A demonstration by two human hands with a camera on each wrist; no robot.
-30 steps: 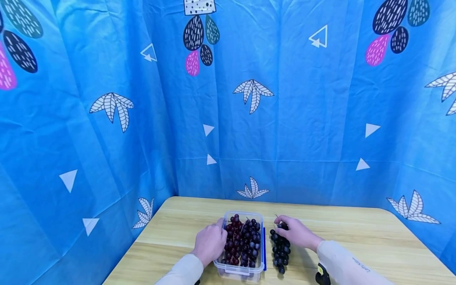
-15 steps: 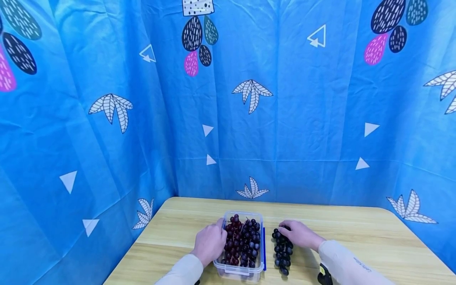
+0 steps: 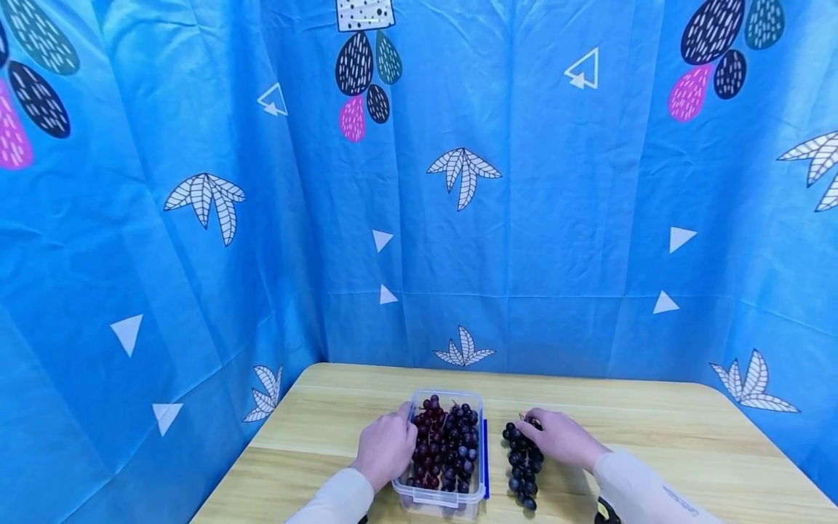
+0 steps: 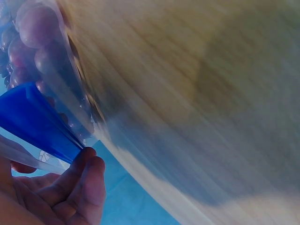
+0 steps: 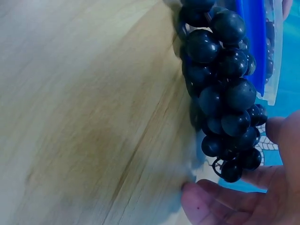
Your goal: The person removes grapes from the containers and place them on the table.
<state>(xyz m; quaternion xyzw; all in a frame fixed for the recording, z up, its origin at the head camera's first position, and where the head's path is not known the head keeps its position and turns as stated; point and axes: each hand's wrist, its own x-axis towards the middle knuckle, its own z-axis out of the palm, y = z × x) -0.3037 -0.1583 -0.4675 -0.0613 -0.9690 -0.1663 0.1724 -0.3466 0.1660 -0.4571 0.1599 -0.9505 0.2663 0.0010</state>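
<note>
left hand [image 3: 388, 445] pinches the clear rectangular plastic box [image 3: 437, 499], probably just to steady it, while the right hand [image 3: 564, 439], grip half closed, holds the stem end of the long black grape bunch [image 3: 524, 467] beside it on the pale wooden worktop [image 3: 609, 407]

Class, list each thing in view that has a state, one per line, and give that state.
Clear box: upright, uncovered, holding grapes
Blue flap: unfastened
Red grapes: in the box, left half
Dark grapes: in the box, right half
Dark bunch: outside the box, held at its far end
Left hand: gripping the box's left side
Right hand: pinching the bunch
Curtain: hanging, creased
</note>
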